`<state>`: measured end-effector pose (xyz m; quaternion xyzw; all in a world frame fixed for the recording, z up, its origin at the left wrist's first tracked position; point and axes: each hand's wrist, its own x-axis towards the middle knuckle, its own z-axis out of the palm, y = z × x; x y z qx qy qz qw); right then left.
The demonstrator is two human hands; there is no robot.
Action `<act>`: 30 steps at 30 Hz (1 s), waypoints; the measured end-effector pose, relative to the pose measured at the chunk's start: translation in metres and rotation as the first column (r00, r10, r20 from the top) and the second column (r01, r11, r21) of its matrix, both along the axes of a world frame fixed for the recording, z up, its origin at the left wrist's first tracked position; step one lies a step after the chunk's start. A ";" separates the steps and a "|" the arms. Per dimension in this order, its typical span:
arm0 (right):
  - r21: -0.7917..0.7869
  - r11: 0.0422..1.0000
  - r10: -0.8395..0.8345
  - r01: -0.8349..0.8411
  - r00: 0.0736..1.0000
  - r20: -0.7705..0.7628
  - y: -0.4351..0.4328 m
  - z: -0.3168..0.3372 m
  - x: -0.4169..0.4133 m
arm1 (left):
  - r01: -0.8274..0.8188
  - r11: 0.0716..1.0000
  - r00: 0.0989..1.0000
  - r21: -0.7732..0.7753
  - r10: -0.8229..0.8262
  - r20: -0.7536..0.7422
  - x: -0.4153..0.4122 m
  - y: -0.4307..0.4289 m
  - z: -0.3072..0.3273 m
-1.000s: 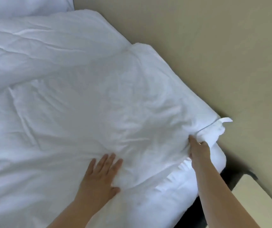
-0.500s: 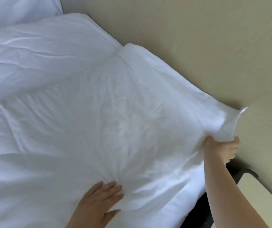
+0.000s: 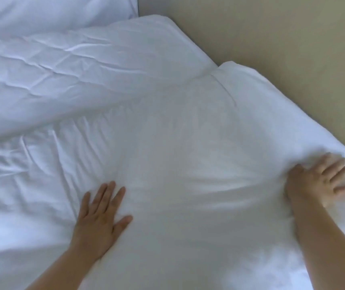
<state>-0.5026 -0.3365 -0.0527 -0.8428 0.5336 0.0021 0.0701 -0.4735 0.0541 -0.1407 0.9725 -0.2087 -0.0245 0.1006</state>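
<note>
We lay our left hand (image 3: pixel 100 214) flat on the white sheet (image 3: pixel 177 147), palm down, with the fingers straight and slightly fanned and the thumb out to the side. Our right hand (image 3: pixel 319 181) also rests palm down on the sheet, near its right edge. Its fingers are spread wide, though blur softens them and we cannot make out the fingertips clearly. Neither hand pinches any cloth.

The sheet covers the bed in front of us, from the bottom of the view up to a rounded corner by the wall (image 3: pixel 271 38). It is thin, matte cotton. Between our hands it is smooth, while fine parallel pleats gather beyond our left hand and shallow folds bunch around the right one.

A thicker, puffier duvet (image 3: pixel 67 68) overlaps the sheet's far side in a long diagonal roll, its surface creased with sharp, crinkled lines. Beyond it, a plump white pillow (image 3: pixel 52 11) sits in the far left corner. The wall is plain beige and runs along the bed's right side.
</note>
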 end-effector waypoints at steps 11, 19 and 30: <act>0.035 0.517 0.831 -0.855 0.492 -0.259 0.109 -0.053 0.110 | -0.002 0.999 0.999 -0.039 0.001 -0.039 0.005 0.008 -0.017; 0.018 0.998 0.067 -0.064 0.978 -0.198 -0.008 0.002 -0.061 | 0.009 0.995 0.991 0.103 0.004 -0.134 -0.002 0.001 -0.002; 0.865 0.483 -0.804 0.133 0.459 0.378 0.000 -0.004 -0.144 | 0.377 0.916 0.886 -0.135 -0.399 -0.237 -0.112 -0.056 0.019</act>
